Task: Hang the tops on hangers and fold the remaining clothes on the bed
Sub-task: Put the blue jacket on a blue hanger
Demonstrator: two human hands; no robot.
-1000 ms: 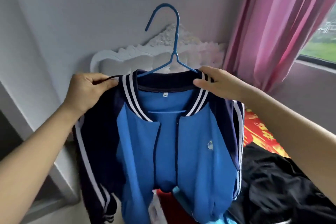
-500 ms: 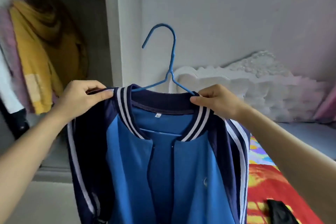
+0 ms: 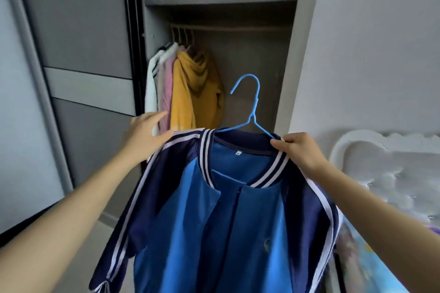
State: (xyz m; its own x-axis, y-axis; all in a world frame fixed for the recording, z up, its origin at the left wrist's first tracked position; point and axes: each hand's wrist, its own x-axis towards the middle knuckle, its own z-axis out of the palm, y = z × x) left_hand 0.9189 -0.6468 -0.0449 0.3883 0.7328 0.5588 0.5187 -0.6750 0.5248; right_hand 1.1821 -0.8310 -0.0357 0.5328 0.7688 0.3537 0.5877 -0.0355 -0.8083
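1. Grip. The right hand (image 3: pixel 300 152) was clamped on the blue jacket (image 3: pixel 214 233) at the right side of its striped collar. The thumb and fingers (image 3: pixel 277 144) were pinched together there, over the right arm of the blue hanger (image 3: pixel 252 116). The picture does not show whether the wire itself was inside the pinch.

2. Free hand. The left hand (image 3: pixel 145 138) was to the left of the grip, at about the same height. Its fingers were straight and apart and held nothing. The hand was blurred, so contact with the jacket's left shoulder could not be confirmed.

3. Task item. The jacket hung on the hanger directly below and left of the grip, front facing the camera, sleeves hanging down. The hanger's hook rose above and left of the grip, free of any support.

4. Surroundings. Beyond the grip stood an open wardrobe (image 3: pixel 214 0). Its rail (image 3: pixel 226 27) was well above the grip. A yellow hooded top (image 3: pixel 190 93), a pink garment (image 3: pixel 166 88) and a white garment (image 3: pixel 150 88) hung from the rail, up and left of the grip. A white headboard (image 3: pixel 381 150) was to the right of the grip.
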